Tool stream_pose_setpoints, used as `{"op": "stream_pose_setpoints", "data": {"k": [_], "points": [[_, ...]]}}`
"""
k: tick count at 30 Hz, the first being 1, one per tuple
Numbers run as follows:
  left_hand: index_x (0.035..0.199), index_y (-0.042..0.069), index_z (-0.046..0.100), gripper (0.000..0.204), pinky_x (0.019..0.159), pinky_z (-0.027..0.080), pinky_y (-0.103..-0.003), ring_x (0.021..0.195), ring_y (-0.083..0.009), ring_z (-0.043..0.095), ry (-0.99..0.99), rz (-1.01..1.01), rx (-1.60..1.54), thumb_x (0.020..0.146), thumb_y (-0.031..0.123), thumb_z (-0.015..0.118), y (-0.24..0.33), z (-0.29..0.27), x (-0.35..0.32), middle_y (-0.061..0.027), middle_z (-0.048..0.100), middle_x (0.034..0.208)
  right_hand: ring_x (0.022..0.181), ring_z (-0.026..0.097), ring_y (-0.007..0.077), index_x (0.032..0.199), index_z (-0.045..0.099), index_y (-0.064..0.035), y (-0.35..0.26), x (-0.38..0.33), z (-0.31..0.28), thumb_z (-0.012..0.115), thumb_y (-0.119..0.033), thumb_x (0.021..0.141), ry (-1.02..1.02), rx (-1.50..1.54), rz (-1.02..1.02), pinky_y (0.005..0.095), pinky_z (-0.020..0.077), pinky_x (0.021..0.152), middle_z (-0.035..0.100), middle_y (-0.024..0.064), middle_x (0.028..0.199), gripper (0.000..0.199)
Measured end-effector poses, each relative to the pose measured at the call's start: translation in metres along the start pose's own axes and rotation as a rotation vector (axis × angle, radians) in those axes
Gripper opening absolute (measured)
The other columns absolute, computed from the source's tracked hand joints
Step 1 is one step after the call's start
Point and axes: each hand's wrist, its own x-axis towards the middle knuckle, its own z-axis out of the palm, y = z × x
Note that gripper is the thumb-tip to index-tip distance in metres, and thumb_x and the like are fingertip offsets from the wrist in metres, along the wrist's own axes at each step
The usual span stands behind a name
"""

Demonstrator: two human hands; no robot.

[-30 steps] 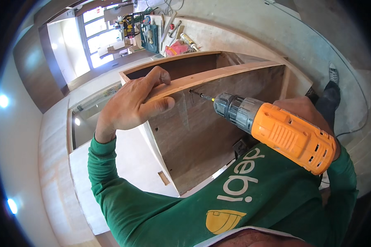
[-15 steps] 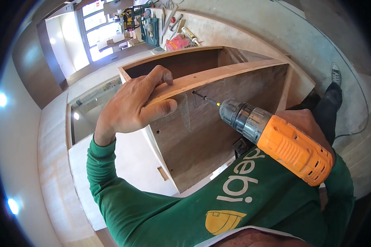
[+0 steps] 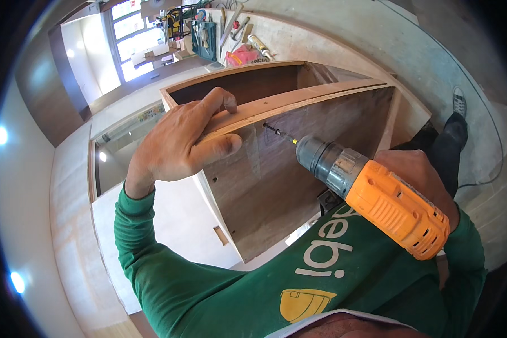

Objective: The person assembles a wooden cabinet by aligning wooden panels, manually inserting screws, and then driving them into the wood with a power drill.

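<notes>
My left hand (image 3: 177,138) grips the top edge of a wooden panel (image 3: 298,169), with the thumb on the near face and the fingers over the edge strip (image 3: 298,100). The panel is one side of an open wooden box frame. An orange cordless drill (image 3: 397,208) with a grey chuck is in my right hand (image 3: 414,172), which is wrapped round its handle; the fingers are mostly hidden behind the body. From the chuck a bit reaches to a dark screw (image 3: 270,128) at the panel's upper part, below the edge strip.
Beyond the box, a pale bench holds a sealant tube (image 3: 259,47), a pink-red packet (image 3: 243,56), a hammer (image 3: 240,27) and a teal tool case (image 3: 204,39). On the right, a cable (image 3: 493,141) runs along the floor near a sneakered foot (image 3: 459,102).
The drill has shifted slightly left toward the panel, and less of the screw seems to stand out from the wood. My left hand keeps its hold with hardly any movement.
</notes>
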Motion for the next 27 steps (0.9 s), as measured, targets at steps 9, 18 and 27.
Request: {"op": "stream_pose_setpoints", "data": {"k": [9,18,27], "points": [[0.119,0.002,0.051,0.058,0.074,0.045,-0.047,0.079,-0.037,0.063,-0.056,-0.021,-0.024,0.097,0.055,0.057,0.001,-0.004,0.0,-0.0184,0.061,0.088,0.077,0.071,0.0319,0.097,0.062,-0.0008,-0.007,0.009,-0.007,0.079,-0.016,0.086,-0.017,-0.092,-0.013,0.037,0.0575,0.067,0.066,0.0141,0.084,0.025],[0.122,0.003,0.055,0.054,0.087,0.047,-0.046,0.096,-0.0423,0.066,-0.017,-0.031,-0.031,0.096,0.05,0.059,0.005,-0.002,-0.002,-0.0216,0.067,0.103,0.087,0.075,0.0308,0.11,0.067,-0.0001,-0.002,0.018,-0.022,0.084,-0.02,0.085,-0.074,-0.233,-0.135,0.038,0.0624,0.08,0.074,0.0155,0.096,0.036],[0.124,-0.001,0.065,0.065,0.089,0.052,-0.046,0.104,-0.0369,0.069,0.074,-0.171,-0.07,0.095,0.057,0.062,0.009,0.006,-0.009,-0.022,0.069,0.112,0.087,0.074,0.0314,0.108,0.067,-0.0001,-0.001,0.01,-0.012,0.082,-0.019,0.084,-0.016,-0.183,-0.164,0.0369,0.0614,0.079,0.073,0.0161,0.094,0.035]]}}
